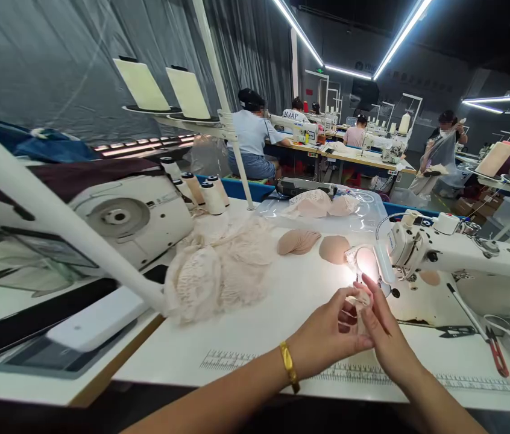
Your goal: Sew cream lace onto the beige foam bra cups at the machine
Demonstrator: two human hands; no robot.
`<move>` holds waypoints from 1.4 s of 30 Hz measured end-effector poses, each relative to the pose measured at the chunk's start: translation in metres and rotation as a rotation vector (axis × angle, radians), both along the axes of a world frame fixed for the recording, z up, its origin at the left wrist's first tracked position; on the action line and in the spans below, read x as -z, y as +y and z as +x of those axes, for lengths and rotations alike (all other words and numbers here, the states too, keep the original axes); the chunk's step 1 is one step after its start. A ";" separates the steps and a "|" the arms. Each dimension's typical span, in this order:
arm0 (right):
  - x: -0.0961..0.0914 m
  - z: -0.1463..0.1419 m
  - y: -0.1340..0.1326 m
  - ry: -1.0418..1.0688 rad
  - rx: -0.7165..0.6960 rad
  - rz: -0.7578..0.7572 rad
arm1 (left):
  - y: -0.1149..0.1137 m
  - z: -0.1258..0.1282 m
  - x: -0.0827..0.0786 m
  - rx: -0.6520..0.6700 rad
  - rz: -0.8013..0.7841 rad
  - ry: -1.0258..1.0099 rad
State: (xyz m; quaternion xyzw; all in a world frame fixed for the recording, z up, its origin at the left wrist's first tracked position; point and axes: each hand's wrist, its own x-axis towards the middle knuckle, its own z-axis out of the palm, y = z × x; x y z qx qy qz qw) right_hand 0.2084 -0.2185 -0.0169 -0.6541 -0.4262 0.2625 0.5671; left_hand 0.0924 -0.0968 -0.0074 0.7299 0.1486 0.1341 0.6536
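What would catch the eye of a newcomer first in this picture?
First the bright lamp glow at the head of the white sewing machine on the right, where the left hand and right hand meet on a small pale fabric piece. Next, the heap of cream lace lying left of the hands, and the gold bracelet on the left wrist.

Dark capitals – roughly "HJAP", the letters blurring – are showing across the back of a distant person's white shirt (294, 114). A blue "J" is peeking in at the picture's edge on the near sewing machine (463, 253), the rest of the word being cut off. A printed ruler scale (228, 360) is running along the table's (282, 301) near edge, passing under the left hand (327, 337) and right hand (384, 337), which are pinching a small fabric piece (362, 301); its figures are staying too small to read. A green sign (321, 70) and pale wall lettering (366, 66) are glowing far off – both illegible.
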 end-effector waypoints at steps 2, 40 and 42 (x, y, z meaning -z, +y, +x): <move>-0.005 -0.005 -0.010 -0.002 -0.082 0.005 | -0.003 0.006 0.003 -0.052 0.013 -0.026; 0.018 0.009 -0.004 -0.096 0.150 0.042 | -0.004 0.001 0.018 -0.286 -0.481 -0.219; 0.016 0.003 -0.003 -0.118 0.184 0.089 | -0.005 0.000 0.022 -0.311 -0.433 -0.214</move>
